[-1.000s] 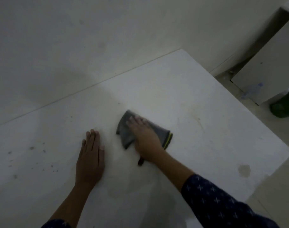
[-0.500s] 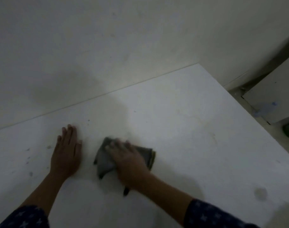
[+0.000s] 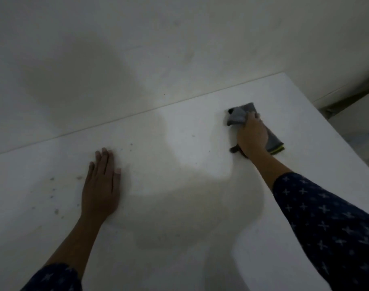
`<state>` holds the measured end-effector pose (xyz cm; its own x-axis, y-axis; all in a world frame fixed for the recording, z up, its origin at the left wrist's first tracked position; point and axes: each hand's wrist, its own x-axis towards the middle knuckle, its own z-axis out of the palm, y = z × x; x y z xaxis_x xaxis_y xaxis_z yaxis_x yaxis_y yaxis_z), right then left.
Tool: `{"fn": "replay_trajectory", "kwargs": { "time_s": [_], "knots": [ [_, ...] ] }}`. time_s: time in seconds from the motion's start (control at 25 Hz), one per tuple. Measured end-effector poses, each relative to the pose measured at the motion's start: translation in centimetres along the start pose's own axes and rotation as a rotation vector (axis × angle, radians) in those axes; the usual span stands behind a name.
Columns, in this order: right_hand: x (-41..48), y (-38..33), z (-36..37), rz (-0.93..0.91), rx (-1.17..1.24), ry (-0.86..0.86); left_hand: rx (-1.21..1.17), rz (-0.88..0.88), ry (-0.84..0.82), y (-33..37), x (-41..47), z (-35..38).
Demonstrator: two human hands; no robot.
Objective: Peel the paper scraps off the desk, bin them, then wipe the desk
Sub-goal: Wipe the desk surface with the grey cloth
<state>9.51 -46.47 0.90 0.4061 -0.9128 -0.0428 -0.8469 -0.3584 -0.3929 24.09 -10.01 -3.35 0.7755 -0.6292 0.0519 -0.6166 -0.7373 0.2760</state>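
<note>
A white desk (image 3: 179,156) fills the lower view, its far edge against a pale wall. My right hand (image 3: 251,136) presses a folded grey cloth (image 3: 238,115) with a yellow-green edge flat onto the desk near the far right corner, fingers spread over it. My left hand (image 3: 100,185) lies flat on the desk at the left, palm down, fingers straight and together, holding nothing. Small specks and faint smudges (image 3: 53,196) dot the surface to the left of that hand. A few tiny specks (image 3: 130,144) lie beyond its fingertips.
The desk's right edge (image 3: 334,131) runs diagonally down to the floor beyond it. A pale cabinet or panel (image 3: 362,120) shows dimly at the far right. My shadow darkens the middle of the desk.
My right hand has slid the cloth from beside my left hand out to the far right of the desk. My left hand has stayed planted flat.
</note>
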Motion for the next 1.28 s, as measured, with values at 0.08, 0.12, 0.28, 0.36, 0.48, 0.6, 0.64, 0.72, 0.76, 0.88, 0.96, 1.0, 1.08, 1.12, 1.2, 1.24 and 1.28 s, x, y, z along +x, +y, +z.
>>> {"fn": "replay_trajectory", "kwargs": {
  "time_s": [0.08, 0.12, 0.28, 0.36, 0.48, 0.6, 0.64, 0.72, 0.76, 0.88, 0.96, 1.0, 1.08, 1.12, 1.2, 1.24, 1.28],
  "knots": [
    [-2.2, -3.5, -0.6, -0.044, -0.007, 0.021, -0.005, -0.002, 0.007, 0.3, 0.0, -0.1],
    [-4.8, -6.1, -0.1, -0.160, -0.015, -0.026, -0.017, -0.008, 0.009, 0.3, -0.1, -0.2],
    [-19.4, -13.7, 6.3, -0.837, -0.031, -0.367, -0.020, 0.019, -0.006, -0.1, -0.3, -0.4],
    [-19.5, -14.7, 9.0, -0.912, -0.012, -0.405, -0.019, 0.021, -0.005, -0.3, -0.2, -0.3],
    [-14.0, -15.8, 10.0, -0.923, 0.001, -0.346, -0.044, -0.041, 0.006, 0.0, 0.0, -0.2],
    [-6.0, -14.5, 8.6, -0.671, 0.003, -0.159, -0.044, -0.036, 0.004, 0.2, -0.2, -0.4],
    [-3.5, -12.7, 7.8, -0.525, 0.008, -0.084, -0.042, -0.027, 0.004, 0.0, -0.1, -0.4],
    [0.1, -7.2, 5.8, -0.268, 0.000, 0.022, -0.037, -0.018, 0.005, -0.2, -0.1, -0.3],
    [1.0, -4.5, 4.6, -0.166, -0.001, 0.043, -0.033, -0.023, 0.008, -0.2, -0.1, -0.2],
    [1.2, -0.9, 1.2, 0.032, 0.147, -0.009, -0.025, -0.029, 0.008, -0.1, -0.1, -0.3],
    [-2.0, -2.4, -1.2, 0.004, 0.307, -0.055, -0.006, -0.005, 0.000, 0.0, -0.2, -0.4],
    [-4.7, -3.5, -1.8, -0.067, 0.329, -0.112, 0.002, 0.000, 0.001, 0.1, -0.4, -0.5],
    [-12.0, -5.8, -1.3, -0.256, 0.246, -0.291, -0.010, -0.021, 0.000, 1.3, -0.8, -0.7],
    [-15.6, -6.7, -0.2, -0.393, 0.170, -0.349, -0.036, -0.056, -0.009, 2.1, -1.1, -0.7],
    [-19.9, -6.3, 2.5, -0.586, 0.127, -0.397, -0.070, -0.070, -0.019, 4.4, -1.8, -0.2],
    [-19.9, -5.3, 3.5, -0.632, 0.130, -0.388, -0.069, -0.045, -0.017, 5.8, -2.2, 0.3],
    [-18.8, -4.4, 3.9, -0.638, 0.147, -0.360, -0.063, -0.006, -0.019, 7.2, -2.5, 0.8]
  ]
}}
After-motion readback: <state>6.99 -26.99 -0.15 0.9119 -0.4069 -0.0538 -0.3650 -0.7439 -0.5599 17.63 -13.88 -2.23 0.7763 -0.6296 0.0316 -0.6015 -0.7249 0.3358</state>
